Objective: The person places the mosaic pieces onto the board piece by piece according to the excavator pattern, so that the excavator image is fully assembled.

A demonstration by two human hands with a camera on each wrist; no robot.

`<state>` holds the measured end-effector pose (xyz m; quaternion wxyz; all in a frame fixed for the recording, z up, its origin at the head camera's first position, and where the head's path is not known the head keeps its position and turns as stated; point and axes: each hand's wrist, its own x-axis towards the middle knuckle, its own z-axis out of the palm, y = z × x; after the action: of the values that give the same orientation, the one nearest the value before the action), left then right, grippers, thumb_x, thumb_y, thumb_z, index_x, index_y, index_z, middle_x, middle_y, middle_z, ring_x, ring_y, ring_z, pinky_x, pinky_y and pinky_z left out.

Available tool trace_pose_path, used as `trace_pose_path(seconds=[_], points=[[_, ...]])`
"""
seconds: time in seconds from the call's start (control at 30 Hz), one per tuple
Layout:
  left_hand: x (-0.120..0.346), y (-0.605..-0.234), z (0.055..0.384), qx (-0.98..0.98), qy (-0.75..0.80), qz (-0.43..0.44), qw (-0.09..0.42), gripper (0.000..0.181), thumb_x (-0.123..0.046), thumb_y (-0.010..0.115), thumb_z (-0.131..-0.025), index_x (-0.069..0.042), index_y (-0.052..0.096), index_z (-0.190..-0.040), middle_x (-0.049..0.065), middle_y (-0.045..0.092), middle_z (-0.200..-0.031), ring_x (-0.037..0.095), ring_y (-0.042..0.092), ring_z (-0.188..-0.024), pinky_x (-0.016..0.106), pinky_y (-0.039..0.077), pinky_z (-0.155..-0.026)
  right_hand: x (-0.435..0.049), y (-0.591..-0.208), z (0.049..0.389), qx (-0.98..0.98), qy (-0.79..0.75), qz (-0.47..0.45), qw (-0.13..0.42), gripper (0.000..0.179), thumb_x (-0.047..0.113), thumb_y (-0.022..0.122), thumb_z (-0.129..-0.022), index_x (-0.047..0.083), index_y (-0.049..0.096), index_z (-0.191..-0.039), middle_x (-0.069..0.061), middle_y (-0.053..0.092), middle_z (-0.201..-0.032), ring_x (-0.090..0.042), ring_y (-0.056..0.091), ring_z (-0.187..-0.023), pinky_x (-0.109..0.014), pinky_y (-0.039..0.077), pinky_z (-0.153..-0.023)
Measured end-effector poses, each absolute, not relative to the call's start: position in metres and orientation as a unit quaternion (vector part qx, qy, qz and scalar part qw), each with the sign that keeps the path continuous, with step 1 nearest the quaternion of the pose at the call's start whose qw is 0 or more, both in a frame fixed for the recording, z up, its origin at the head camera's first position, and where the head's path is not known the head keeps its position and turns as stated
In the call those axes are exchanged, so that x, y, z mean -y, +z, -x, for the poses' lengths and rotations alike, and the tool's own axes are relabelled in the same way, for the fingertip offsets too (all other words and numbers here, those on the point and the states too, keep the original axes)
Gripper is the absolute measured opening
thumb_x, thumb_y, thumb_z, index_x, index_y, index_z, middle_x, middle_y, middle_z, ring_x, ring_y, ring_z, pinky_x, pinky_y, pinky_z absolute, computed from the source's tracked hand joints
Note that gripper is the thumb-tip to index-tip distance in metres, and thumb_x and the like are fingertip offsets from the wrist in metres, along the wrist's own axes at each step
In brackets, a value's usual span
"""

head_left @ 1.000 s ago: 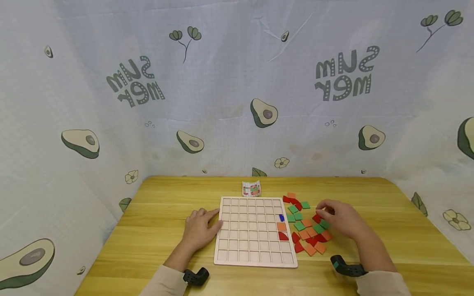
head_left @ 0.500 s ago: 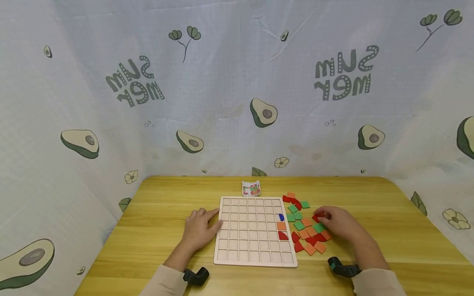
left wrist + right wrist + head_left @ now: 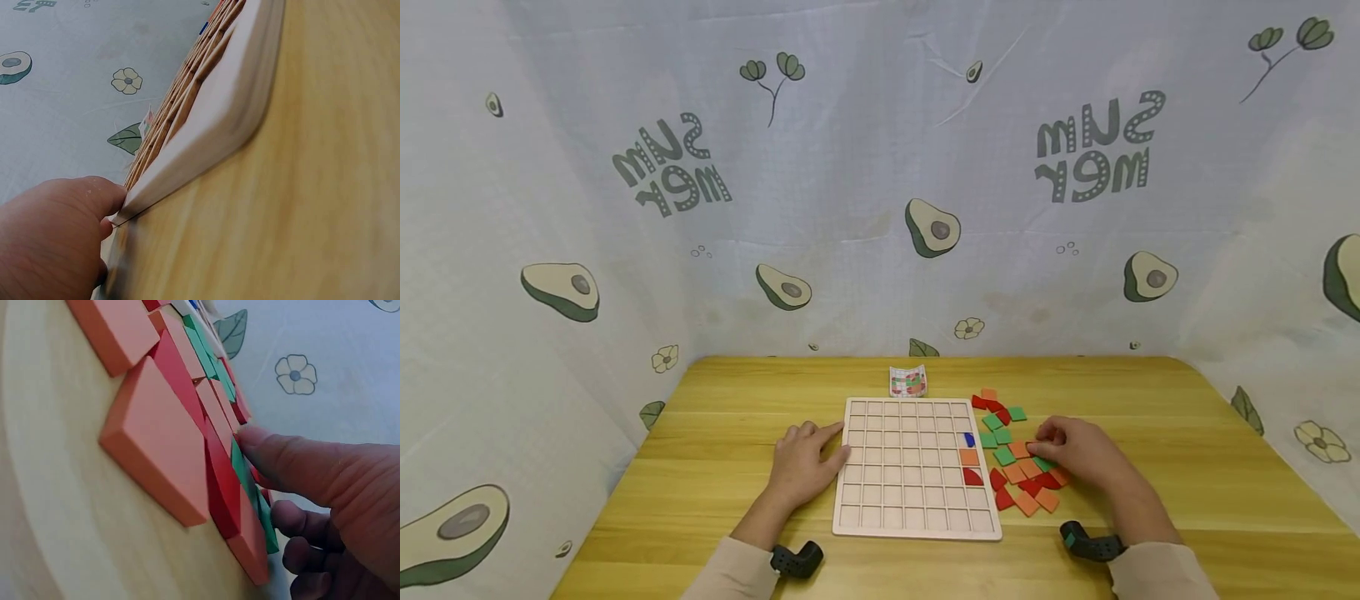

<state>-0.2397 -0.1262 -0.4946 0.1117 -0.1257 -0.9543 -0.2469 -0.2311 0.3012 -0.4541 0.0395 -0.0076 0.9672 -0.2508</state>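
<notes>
A pale wooden grid board (image 3: pixel 916 534) lies in the middle of the table. My left hand (image 3: pixel 803 467) rests at its left edge, index fingertip and thumb touching the rim; in the left wrist view the thumb lies on the board's corner. In the board's right column sit a blue piece (image 3: pixel 969 440), an orange square tile (image 3: pixel 969 457) and a red quarter-round tile (image 3: pixel 972 477). My right hand (image 3: pixel 1075 448) is over the loose tiles at the right, pinching a red tile (image 3: pixel 254 474) between thumb and fingers, mostly hidden. Beneath the thumb is a green tile (image 3: pixel 1043 463).
Several loose orange (image 3: pixel 1026 503), red (image 3: pixel 1004 498) and green tiles (image 3: pixel 992 422) lie along the board's right side, some overlapping. A small printed pattern card (image 3: pixel 908 381) stands behind the board. A patterned cloth (image 3: pixel 865 167) hangs at the table's back.
My right hand has shifted slightly left and down over the loose tiles, and its red tile is now nearly covered by the fingers. The left hand has stayed at the board's edge.
</notes>
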Motion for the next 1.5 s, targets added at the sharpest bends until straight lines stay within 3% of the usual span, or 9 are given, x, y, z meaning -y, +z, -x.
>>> trace_pose_path(seconds=[0.17, 0.4, 0.6, 0.9, 1.2, 1.5], points=[[0.126, -0.494, 0.240, 0.955, -0.246, 0.125, 0.111, 0.046, -0.044, 0.065, -0.096, -0.022, 0.069, -0.135, -0.002, 0.056, -0.089, 0.013, 0.039, -0.079, 0.032, 0.029, -0.073, -0.297, -0.456, 0.232, -0.971, -0.237, 0.018, 0.021, 0.019, 0.030, 0.070, -0.096, 0.011, 0.069, -0.094, -0.002, 0.056, -0.077, -0.019, 0.048, -0.072, -0.033, 0.039, -0.067], [0.127, -0.496, 0.240, 0.954, -0.248, 0.125, 0.112, 0.045, -0.043, 0.065, -0.095, -0.021, 0.069, -0.134, -0.001, 0.057, -0.089, 0.013, 0.039, -0.078, 0.032, 0.029, -0.073, -0.295, -0.453, 0.231, -0.965, -0.258, 0.023, 0.047, 0.020, 0.028, 0.072, -0.095, 0.009, 0.072, -0.104, -0.003, 0.056, -0.081, -0.019, 0.049, -0.075, -0.033, 0.040, -0.067], [0.127, -0.496, 0.239, 0.953, -0.248, 0.128, 0.119, 0.045, -0.043, 0.065, -0.095, -0.021, 0.070, -0.134, -0.001, 0.056, -0.088, 0.013, 0.038, -0.078, 0.032, 0.029, -0.072, -0.291, -0.452, 0.232, -0.970, -0.240, 0.034, 0.022, 0.020, 0.026, 0.070, -0.096, 0.008, 0.073, -0.105, -0.002, 0.059, -0.082, -0.019, 0.050, -0.076, -0.033, 0.042, -0.069], [0.128, -0.497, 0.239, 0.951, -0.250, 0.133, 0.128, 0.045, -0.043, 0.066, -0.095, -0.020, 0.070, -0.134, -0.003, 0.055, -0.086, 0.012, 0.037, -0.076, 0.032, 0.028, -0.072, -0.293, -0.454, 0.233, -0.971, -0.237, 0.032, 0.030, 0.026, 0.024, 0.074, -0.093, 0.004, 0.071, -0.110, -0.004, 0.060, -0.086, -0.020, 0.052, -0.079, -0.035, 0.046, -0.071], [0.128, -0.498, 0.240, 0.952, -0.247, 0.132, 0.125, 0.045, -0.043, 0.066, -0.095, -0.021, 0.070, -0.134, -0.004, 0.053, -0.085, 0.012, 0.036, -0.076, 0.032, 0.028, -0.071, -0.290, -0.458, 0.237, -0.970, -0.235, 0.050, 0.020, 0.021, 0.028, 0.075, -0.093, 0.008, 0.072, -0.101, -0.001, 0.059, -0.082, -0.018, 0.051, -0.076, -0.033, 0.045, -0.069], [0.127, -0.495, 0.239, 0.952, -0.248, 0.132, 0.118, 0.045, -0.043, 0.065, -0.095, -0.021, 0.069, -0.134, -0.003, 0.054, -0.087, 0.012, 0.037, -0.077, 0.032, 0.028, -0.072, -0.254, -0.440, 0.221, -0.943, -0.301, 0.121, 0.077, 0.022, 0.032, 0.079, -0.089, 0.013, 0.069, -0.095, 0.000, 0.053, -0.077, -0.014, 0.048, -0.070, -0.026, 0.039, -0.060]])
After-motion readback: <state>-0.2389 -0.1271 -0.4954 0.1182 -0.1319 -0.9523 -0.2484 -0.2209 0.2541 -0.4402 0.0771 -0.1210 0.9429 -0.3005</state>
